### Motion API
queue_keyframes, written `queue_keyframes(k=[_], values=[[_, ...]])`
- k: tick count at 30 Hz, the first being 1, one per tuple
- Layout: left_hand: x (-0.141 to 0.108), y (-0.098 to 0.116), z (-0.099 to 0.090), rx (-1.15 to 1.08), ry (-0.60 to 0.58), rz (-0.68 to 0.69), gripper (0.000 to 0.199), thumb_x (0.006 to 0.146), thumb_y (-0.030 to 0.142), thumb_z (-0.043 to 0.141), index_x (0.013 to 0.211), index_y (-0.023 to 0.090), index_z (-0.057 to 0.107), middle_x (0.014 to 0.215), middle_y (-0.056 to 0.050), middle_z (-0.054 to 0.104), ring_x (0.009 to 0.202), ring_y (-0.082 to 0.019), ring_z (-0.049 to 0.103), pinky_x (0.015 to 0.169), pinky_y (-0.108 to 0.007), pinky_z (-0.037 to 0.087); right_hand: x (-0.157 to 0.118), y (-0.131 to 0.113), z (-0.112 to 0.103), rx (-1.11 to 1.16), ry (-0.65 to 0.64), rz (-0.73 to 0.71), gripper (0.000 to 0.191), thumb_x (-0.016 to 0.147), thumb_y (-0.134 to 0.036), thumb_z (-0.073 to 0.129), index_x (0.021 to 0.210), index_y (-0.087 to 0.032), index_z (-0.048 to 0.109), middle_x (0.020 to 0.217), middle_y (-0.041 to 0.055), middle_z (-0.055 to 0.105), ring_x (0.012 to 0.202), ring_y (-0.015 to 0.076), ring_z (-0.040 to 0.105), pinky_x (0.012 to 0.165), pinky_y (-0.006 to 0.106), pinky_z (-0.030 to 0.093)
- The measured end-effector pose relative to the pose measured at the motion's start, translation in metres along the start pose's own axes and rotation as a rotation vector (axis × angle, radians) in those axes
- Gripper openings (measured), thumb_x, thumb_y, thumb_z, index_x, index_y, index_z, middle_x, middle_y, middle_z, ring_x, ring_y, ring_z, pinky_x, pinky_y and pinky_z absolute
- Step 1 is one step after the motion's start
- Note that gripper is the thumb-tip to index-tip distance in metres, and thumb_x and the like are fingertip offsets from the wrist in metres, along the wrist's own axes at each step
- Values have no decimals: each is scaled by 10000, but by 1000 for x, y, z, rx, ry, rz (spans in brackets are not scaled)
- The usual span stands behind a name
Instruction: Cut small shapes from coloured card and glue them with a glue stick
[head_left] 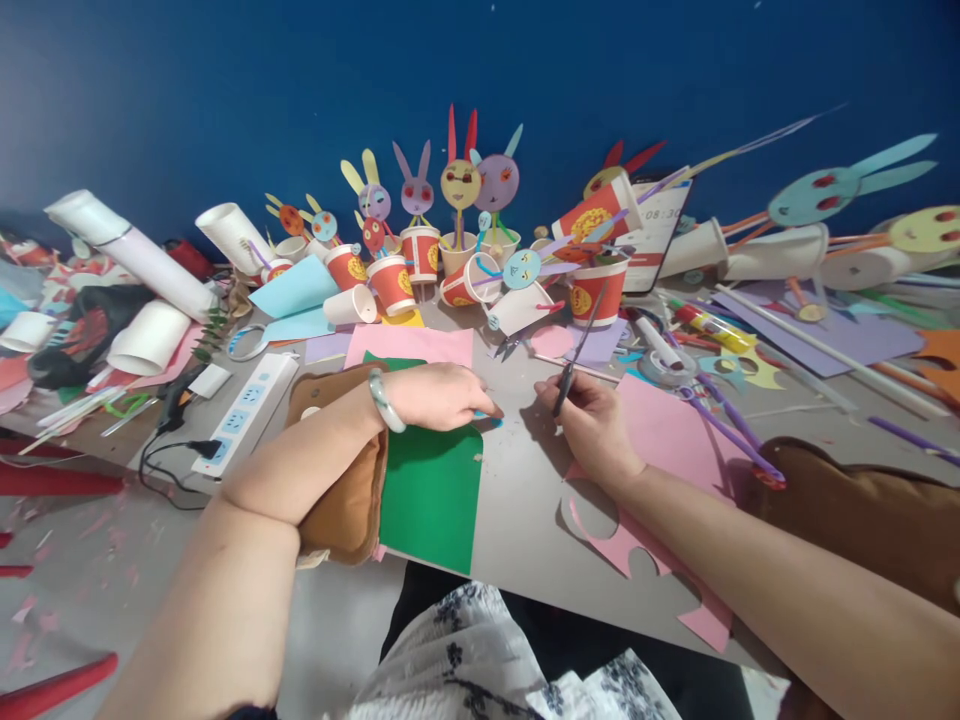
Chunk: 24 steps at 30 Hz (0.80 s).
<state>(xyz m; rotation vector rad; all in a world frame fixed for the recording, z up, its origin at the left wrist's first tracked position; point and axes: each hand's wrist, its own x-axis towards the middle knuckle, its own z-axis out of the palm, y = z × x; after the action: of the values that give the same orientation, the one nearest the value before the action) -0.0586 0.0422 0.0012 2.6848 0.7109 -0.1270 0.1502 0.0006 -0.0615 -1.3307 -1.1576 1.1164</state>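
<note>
My left hand (441, 394), with a pale bangle at the wrist, is over the upper edge of a green sheet (435, 490). Its fingers are bent and closed around a small blue piece (481, 414), blue showing by the fingertips. A brown cushion (337, 470) lies under that forearm. My right hand (594, 420) is closed on a slim dark pointed tool (564, 388), its thin tip slanting up and away; its exact kind is unclear. Beneath and beside the right arm are a pink sheet (675, 430) and pink offcuts (611, 545) with round cut-outs.
Paper cups (391, 285) with paper rabbit heads (460, 184) stand along the blue wall. A phone (660, 235) leans among them. To the left are a power strip (247, 415) and white paper rolls (150, 338). A glue stick (712, 325) and tape roll (667, 370) lie right.
</note>
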Motion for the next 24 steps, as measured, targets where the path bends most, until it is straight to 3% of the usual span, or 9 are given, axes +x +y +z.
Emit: queue_keyframes(k=[10,19,24], values=[[-9,28,6,427,-81,-82,375,879,106,413,1112,254,667,904,-88,624,834,-219,599,742,-360,384,-1,0,0,11,-26,12,252,717,-413,711,702,-187,600,589,-27,526,505,101,444,460,247,381],[-16,20,-10,359,-143,-129,347,816,76,460,1001,240,702,918,-75,664,877,-221,621,755,-347,405,-1,-2,0,33,-33,39,229,699,-378,718,685,-180,604,576,-26,550,498,98,460,455,237,372],[-22,8,-15,245,4,-138,302,789,51,447,880,179,706,832,-58,705,791,-188,628,714,-314,431,-1,-3,0,23,-46,30,257,709,-395,721,655,-181,589,552,-32,526,484,93,452,454,237,377]])
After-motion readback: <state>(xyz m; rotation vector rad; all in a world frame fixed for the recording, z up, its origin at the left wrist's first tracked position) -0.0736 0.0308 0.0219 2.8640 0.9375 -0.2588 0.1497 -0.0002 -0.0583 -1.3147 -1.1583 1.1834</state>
